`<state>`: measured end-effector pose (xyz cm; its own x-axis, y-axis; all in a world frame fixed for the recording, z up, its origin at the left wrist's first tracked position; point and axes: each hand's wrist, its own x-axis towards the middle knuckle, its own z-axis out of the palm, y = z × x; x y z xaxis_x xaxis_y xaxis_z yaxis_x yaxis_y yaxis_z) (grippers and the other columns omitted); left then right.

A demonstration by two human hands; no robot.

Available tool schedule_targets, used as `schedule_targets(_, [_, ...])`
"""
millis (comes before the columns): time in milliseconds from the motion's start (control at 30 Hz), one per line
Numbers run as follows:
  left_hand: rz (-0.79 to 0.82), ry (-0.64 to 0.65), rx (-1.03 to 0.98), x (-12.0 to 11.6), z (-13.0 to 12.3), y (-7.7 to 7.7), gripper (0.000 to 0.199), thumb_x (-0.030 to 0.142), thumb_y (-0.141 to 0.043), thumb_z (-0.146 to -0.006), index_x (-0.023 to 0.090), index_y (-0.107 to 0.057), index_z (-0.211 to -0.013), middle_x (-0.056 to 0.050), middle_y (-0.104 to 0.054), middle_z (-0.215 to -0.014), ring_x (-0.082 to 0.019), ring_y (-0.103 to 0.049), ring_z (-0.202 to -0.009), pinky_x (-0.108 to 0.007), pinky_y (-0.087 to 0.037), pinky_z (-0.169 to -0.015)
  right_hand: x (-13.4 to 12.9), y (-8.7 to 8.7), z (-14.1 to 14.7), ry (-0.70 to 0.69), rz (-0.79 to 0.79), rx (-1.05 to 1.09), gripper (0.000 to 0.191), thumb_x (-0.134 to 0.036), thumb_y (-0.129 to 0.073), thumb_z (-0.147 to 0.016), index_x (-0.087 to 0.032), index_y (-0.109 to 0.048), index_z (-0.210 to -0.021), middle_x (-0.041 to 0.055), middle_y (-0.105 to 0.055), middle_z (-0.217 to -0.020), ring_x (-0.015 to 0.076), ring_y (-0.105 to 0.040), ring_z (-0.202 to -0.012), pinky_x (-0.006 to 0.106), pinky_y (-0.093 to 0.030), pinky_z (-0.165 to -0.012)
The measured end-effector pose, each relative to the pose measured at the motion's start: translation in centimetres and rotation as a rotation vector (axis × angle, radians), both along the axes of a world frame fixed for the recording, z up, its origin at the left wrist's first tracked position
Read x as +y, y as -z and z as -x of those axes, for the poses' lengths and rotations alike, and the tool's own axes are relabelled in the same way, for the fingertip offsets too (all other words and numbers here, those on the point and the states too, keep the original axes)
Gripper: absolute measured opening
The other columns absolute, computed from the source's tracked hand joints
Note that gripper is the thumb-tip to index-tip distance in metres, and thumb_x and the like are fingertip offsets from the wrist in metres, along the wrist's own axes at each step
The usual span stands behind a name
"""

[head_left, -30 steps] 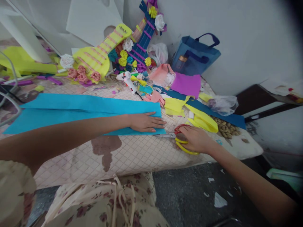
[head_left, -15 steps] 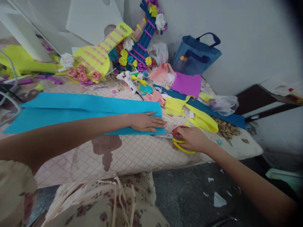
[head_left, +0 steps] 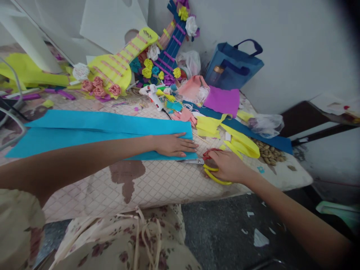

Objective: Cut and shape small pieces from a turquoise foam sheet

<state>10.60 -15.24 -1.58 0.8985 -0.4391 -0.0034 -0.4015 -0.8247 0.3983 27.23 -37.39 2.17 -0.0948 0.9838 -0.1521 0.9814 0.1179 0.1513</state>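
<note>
A long folded sheet of blue paper (head_left: 84, 125) lies across the table. My left hand (head_left: 173, 145) rests flat on its right end, fingers stretched out and palm down. Scissors with red and yellow handles (head_left: 216, 179) are in my right hand (head_left: 229, 165), its fingers wrapped round the handles. Their blades point left and lie along the sheet's lower right edge; whether paper is between them is hard to tell.
Behind the sheet are a white glue gun (head_left: 153, 95), a yellow paper guitar (head_left: 115, 71) and a blue one (head_left: 171, 48). Yellow scraps (head_left: 208, 125), a purple piece (head_left: 222, 100), a blue bag (head_left: 233, 65) and peanuts (head_left: 270, 153) sit to the right.
My right hand and the scissors have shifted slightly left along the sheet's lower edge. My left hand stays in place on the sheet.
</note>
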Motion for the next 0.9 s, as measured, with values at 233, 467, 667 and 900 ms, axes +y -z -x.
schedule_targets(233, [0.000,0.005,-0.029,0.2,0.0,0.3,0.053,0.042,-0.024,-0.096,0.028,-0.026,-0.147,0.002,-0.021,-0.155,-0.016,-0.015,-0.144,-0.037,0.010,-0.116,0.5,-0.1,0.6,-0.025,0.013,-0.016,0.037,-0.048,-0.056,-0.080,-0.016,-0.052,-0.097,0.0113,-0.069,-0.086,0.0265,-0.065,-0.079,0.031,-0.040,-0.063])
schedule_targets(467, [0.024,0.020,-0.068,0.2,0.0,0.5,0.053,0.041,-0.025,-0.096,0.027,-0.029,-0.147,0.000,-0.025,-0.154,-0.017,-0.018,-0.143,-0.039,0.008,-0.116,0.1,0.0,0.2,-0.018,0.044,-0.075,0.031,-0.042,-0.057,-0.079,-0.016,-0.052,-0.095,0.0104,-0.069,-0.083,0.0241,-0.065,-0.072,0.027,-0.034,-0.056])
schedule_targets(667, [0.008,-0.001,-0.045,0.0,0.0,0.2,0.052,0.040,-0.025,-0.096,0.028,-0.030,-0.146,0.002,-0.024,-0.154,-0.016,-0.017,-0.144,-0.036,0.008,-0.116,0.0,-0.2,0.6,-0.022,0.001,-0.023,0.037,-0.048,-0.056,-0.079,-0.016,-0.052,-0.096,0.0113,-0.069,-0.090,0.0261,-0.065,-0.082,0.031,-0.040,-0.067])
schedule_targets(900, [0.023,0.012,-0.104,0.1,0.0,0.4,0.051,0.041,-0.027,-0.096,0.027,-0.033,-0.145,0.000,-0.029,-0.152,-0.019,-0.023,-0.142,-0.041,0.002,-0.117,0.8,-0.5,1.2,-0.007,0.008,-0.032,0.038,-0.048,-0.057,-0.079,-0.015,-0.053,-0.097,0.0114,-0.069,-0.090,0.0266,-0.065,-0.083,0.032,-0.041,-0.069])
